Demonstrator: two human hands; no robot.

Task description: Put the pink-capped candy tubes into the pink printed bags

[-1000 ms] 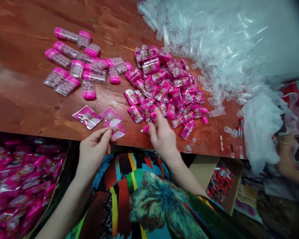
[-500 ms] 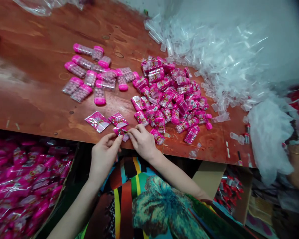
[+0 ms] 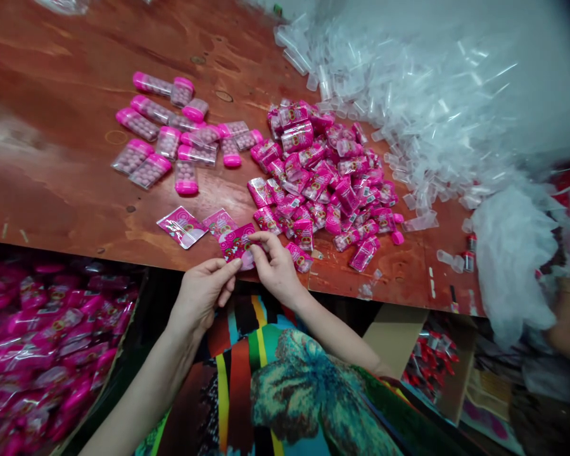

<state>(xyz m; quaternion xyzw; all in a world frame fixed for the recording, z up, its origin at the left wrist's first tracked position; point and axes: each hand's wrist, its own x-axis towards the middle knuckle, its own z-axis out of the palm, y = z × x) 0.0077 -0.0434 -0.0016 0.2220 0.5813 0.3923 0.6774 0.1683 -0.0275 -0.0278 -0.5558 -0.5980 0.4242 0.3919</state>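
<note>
Near the table's front edge, my left hand (image 3: 208,285) pinches the lower edge of a pink printed plastic sleeve (image 3: 235,242) between thumb and fingertips. My right hand (image 3: 276,266) grips the same sleeve at its right side, with the fingers bent over it. The sleeve is flat and tilted up toward me. Just behind and left of it lie two more flat pink sleeves, one apart (image 3: 182,227) and one partly covered (image 3: 218,221). Farther back are several clear candy bottles (image 3: 187,177) with pink caps and pale pink balls inside.
A heap of sleeved pink bottles (image 3: 318,183) lies right of my hands. Behind it spreads a big pile of clear empty tubes (image 3: 408,107). Below left stands a box full of pink bottles (image 3: 52,342); below right, a carton (image 3: 394,339) holds red items. A plastic bag (image 3: 508,253) hangs at the right edge.
The sleeve between my hands has come up and now shows more of its printed face, covering part of the sleeve behind. My left hand has shifted slightly right.
</note>
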